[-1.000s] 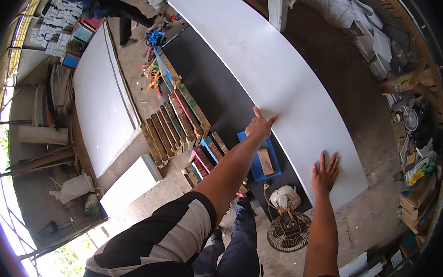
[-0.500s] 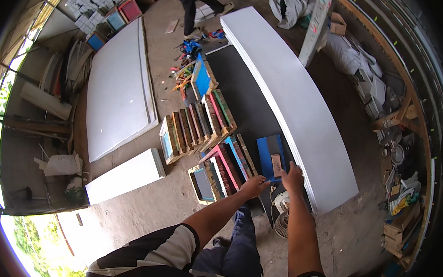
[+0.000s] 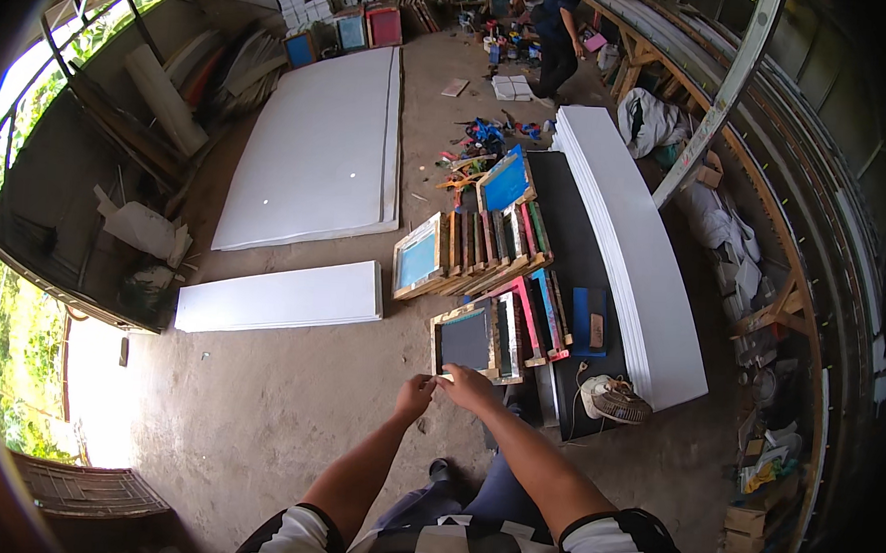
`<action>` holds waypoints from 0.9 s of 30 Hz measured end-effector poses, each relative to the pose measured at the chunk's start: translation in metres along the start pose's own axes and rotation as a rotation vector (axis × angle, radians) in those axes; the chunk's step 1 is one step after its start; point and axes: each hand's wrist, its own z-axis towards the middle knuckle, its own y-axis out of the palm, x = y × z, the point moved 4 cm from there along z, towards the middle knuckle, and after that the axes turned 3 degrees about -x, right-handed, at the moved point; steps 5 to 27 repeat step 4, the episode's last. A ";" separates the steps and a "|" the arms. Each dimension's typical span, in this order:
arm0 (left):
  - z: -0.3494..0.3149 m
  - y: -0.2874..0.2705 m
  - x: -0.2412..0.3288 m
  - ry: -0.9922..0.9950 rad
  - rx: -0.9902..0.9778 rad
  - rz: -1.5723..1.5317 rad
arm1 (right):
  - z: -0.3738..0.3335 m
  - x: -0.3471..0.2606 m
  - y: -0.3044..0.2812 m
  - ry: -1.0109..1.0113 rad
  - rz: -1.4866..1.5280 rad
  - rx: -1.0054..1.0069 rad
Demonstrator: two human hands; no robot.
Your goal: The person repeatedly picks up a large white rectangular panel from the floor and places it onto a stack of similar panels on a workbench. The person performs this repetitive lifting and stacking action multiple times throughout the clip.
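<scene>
The nearest wooden frame point(image 3: 467, 340), with its dark mesh, leans at the front of a row of coloured frames point(image 3: 526, 321) standing on edge on the floor, so a careless tug on its lower rail could tip it forward or set the ones behind sliding. Both forearms reach out from the lower edge and meet just in front of that rail. The left hand point(image 3: 415, 394) hovers with fingers pinched together, seemingly on nothing; the right hand point(image 3: 468, 386) lies at the frame's bottom edge, though whether its fingers actually grip it I cannot tell at this size.
</scene>
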 end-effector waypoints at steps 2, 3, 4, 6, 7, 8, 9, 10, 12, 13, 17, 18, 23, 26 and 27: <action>-0.048 -0.075 -0.033 -0.109 0.124 -0.007 | 0.006 -0.066 0.037 -0.083 -0.063 -0.165; -0.064 -0.103 -0.052 -0.119 0.197 -0.030 | 0.008 -0.096 0.050 -0.127 -0.097 -0.192; -0.078 -0.124 -0.072 -0.134 0.266 -0.058 | 0.006 -0.119 0.063 -0.167 -0.134 -0.224; -0.078 -0.124 -0.072 -0.134 0.266 -0.058 | 0.006 -0.119 0.063 -0.167 -0.134 -0.224; -0.078 -0.124 -0.072 -0.134 0.266 -0.058 | 0.006 -0.119 0.063 -0.167 -0.134 -0.224; -0.078 -0.124 -0.072 -0.134 0.266 -0.058 | 0.006 -0.119 0.063 -0.167 -0.134 -0.224; -0.078 -0.124 -0.072 -0.134 0.266 -0.058 | 0.006 -0.119 0.063 -0.167 -0.134 -0.224; -0.078 -0.124 -0.072 -0.134 0.266 -0.058 | 0.006 -0.119 0.063 -0.167 -0.134 -0.224; -0.078 -0.124 -0.072 -0.134 0.266 -0.058 | 0.006 -0.119 0.063 -0.167 -0.134 -0.224; -0.078 -0.124 -0.072 -0.134 0.266 -0.058 | 0.006 -0.119 0.063 -0.167 -0.134 -0.224; -0.078 -0.124 -0.072 -0.134 0.266 -0.058 | 0.006 -0.119 0.063 -0.167 -0.134 -0.224; -0.078 -0.124 -0.072 -0.134 0.266 -0.058 | 0.006 -0.119 0.063 -0.167 -0.134 -0.224; -0.078 -0.124 -0.072 -0.134 0.266 -0.058 | 0.006 -0.119 0.063 -0.167 -0.134 -0.224; -0.078 -0.124 -0.072 -0.134 0.266 -0.058 | 0.006 -0.119 0.063 -0.167 -0.134 -0.224; -0.078 -0.124 -0.072 -0.134 0.266 -0.058 | 0.006 -0.119 0.063 -0.167 -0.134 -0.224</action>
